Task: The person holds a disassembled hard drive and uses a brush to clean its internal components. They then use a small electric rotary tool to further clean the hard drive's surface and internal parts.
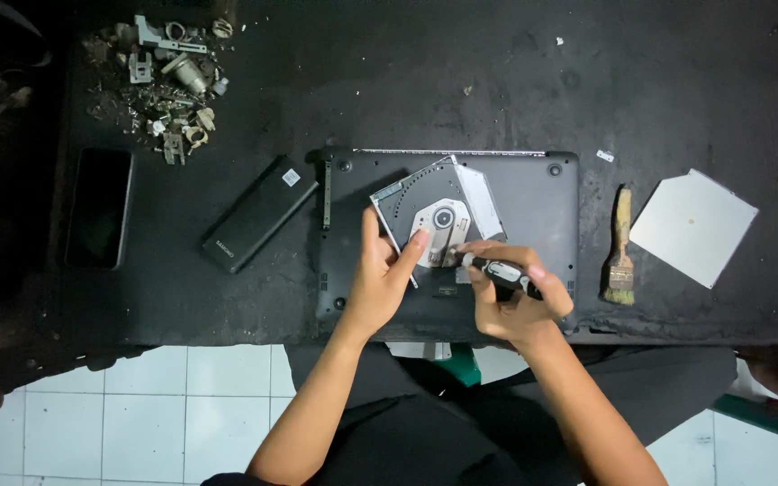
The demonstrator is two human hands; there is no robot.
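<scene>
An upturned dark laptop (533,193) lies on the black workbench. On top of it rests an opened optical disc drive (438,211), tilted, with its round spindle showing. My left hand (384,274) steadies the drive, thumb on its left edge and forefinger on its inner plate. My right hand (515,301) is closed around a small screwdriver (500,270) with a grey and black handle, its tip at the drive's lower part.
A long black battery pack (258,214) lies left of the laptop, and a dark phone (99,207) farther left. A heap of metal scraps (168,81) sits at the back left. A small brush (621,247) and a flat metal cover plate (693,227) lie to the right.
</scene>
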